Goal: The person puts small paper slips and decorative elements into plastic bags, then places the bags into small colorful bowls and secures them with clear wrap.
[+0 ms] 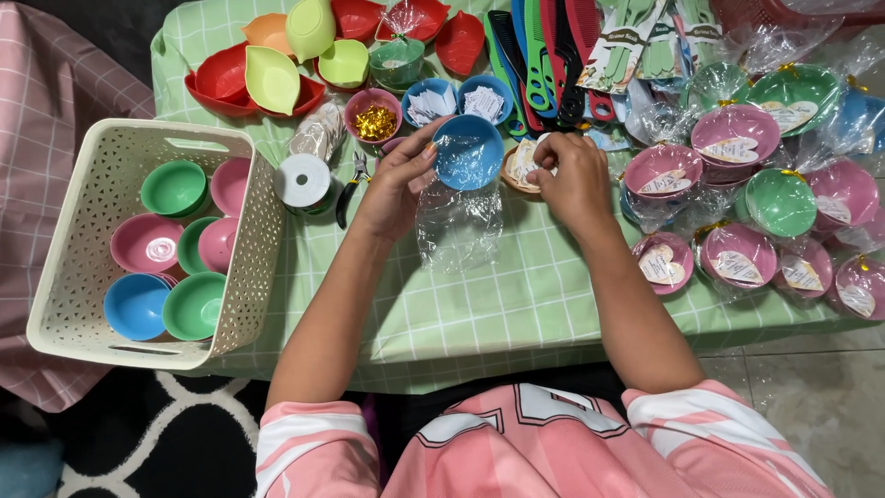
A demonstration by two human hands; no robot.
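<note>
Big green checked tabletop (479, 304) takes up most of the view. At 9 o'clock sits a cream basket (92, 184) with green, pink and blue bowls inside. Over at 3 o'clock there's a heap of wrapped bowls (779, 198), pink and green, each bagged with a tag. Combs (544, 65) lie at 12, with red and green leaf dishes (272, 78) at 11. Dead center, the left hand (396, 180) has its grip closed around the rim of a blue bowl (468, 152), with a clear bag (458, 226) hanging just under it. The right hand (572, 175) has fingers pinched on a small paper tag (524, 161) right beside the bowl, at its 3 o'clock
</note>
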